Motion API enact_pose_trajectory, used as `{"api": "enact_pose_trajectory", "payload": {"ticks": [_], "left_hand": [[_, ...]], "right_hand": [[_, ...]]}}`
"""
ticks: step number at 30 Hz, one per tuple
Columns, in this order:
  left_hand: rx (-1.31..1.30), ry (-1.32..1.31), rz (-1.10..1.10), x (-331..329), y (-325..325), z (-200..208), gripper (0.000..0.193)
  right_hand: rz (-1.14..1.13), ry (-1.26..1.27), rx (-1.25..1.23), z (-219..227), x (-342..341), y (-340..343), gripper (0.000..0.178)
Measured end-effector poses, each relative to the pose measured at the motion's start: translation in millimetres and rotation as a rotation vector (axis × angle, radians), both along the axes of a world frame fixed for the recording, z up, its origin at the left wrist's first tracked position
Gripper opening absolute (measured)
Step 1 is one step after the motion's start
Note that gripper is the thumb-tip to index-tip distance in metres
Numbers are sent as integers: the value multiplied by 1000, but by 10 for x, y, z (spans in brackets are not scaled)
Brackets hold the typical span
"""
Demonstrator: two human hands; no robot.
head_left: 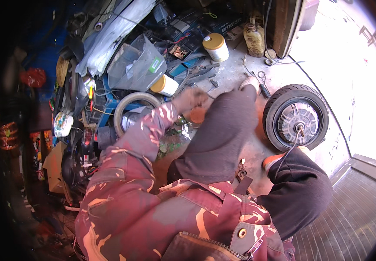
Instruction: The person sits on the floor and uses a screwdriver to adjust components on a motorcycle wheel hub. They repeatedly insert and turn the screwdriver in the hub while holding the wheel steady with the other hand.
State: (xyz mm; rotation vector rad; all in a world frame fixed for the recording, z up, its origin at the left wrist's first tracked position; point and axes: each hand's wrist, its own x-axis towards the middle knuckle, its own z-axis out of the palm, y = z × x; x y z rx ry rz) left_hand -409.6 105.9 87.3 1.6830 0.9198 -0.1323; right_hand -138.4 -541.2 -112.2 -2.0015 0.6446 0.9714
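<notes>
My left hand (191, 101) reaches out past my left knee, its fingers curled closed. Whatever they hold, if anything, is too small and blurred to name. Just beyond the hand lie loose hand tools and dark scraps (202, 75) on the floor. A white tub with a tan lid (165, 85) is tipped beside my left wrist, and a round reddish-brown lid or dish (197, 115) sits just below the hand. To the right of my legs lies a motor wheel (300, 122) with a black tyre, its axle pointing up and a cable running from it. My right hand is out of view.
A grey clear bin (136, 65) and a bare tyre (131, 108) crowd the left. Farther back stand another tan-lidded tub (216, 47) and a dirty plastic bottle (254, 40). A screwdriver-like tool (264, 89) lies near my left foot. A ribbed metal plate (349, 213) is at lower right.
</notes>
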Motion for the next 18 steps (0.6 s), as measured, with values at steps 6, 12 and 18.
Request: {"api": "enact_pose_trajectory", "payload": {"ticks": [6, 12, 18], "left_hand": [[-405, 71, 367, -1178, -1410, -921, 23], [-383, 206, 471, -1739, -1905, -1486, 23], [-303, 112, 572, -2050, -1376, -2227, 21]], "right_hand": [[94, 9, -40, 307, -131, 84, 38], [150, 11, -99, 575, -266, 96, 37], [205, 20, -158, 801, -331, 106, 36]]}}
